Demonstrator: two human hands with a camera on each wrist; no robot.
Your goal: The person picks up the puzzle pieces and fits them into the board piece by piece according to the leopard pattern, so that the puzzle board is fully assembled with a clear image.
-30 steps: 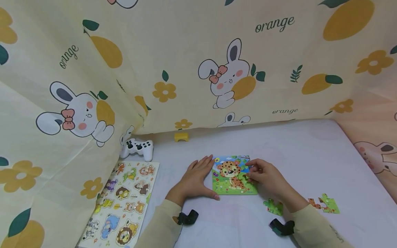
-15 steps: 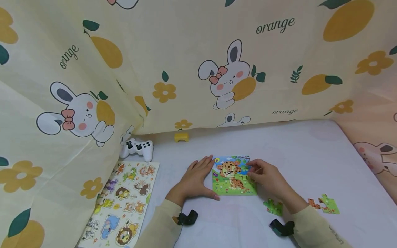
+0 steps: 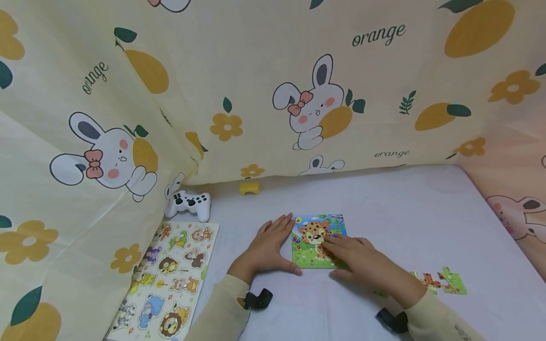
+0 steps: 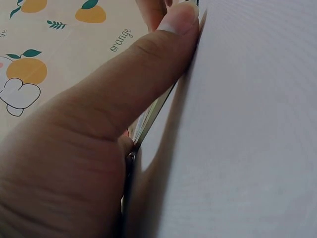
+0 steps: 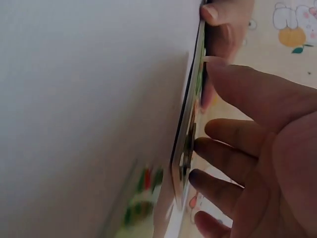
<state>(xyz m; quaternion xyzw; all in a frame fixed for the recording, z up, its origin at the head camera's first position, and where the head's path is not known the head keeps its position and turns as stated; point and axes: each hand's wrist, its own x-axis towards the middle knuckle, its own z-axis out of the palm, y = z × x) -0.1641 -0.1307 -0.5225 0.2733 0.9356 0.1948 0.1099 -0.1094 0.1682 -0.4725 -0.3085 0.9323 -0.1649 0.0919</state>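
Note:
A square jigsaw puzzle (image 3: 304, 259) with a cartoon leopard on green grass and blue sky lies flat on the white table. My left hand (image 3: 269, 246) rests beside its left edge, fingers spread; the left thumb (image 4: 143, 59) reaches the near left corner. Across the right side of the picture lies my right hand (image 3: 362, 260), palm down, its fingers extended over the leopard's body. Those fingertips (image 5: 203, 145) meet the puzzle's face in the right wrist view. The part of the picture under this hand is hidden.
Loose puzzle pieces (image 3: 454, 282) lie to the right, partly behind my right wrist. A blurred green piece (image 5: 138, 210) shows in the right wrist view. At left are an animal board (image 3: 181, 272) and a white game controller (image 3: 190, 202); a yellow block (image 3: 249, 189) stands at the back.
My right hand has stopped pinching at the puzzle's upper right edge, moved left and nearer, and flattened over the picture. Its wrist now covers most of the nearest green piece. The left hand stays put.

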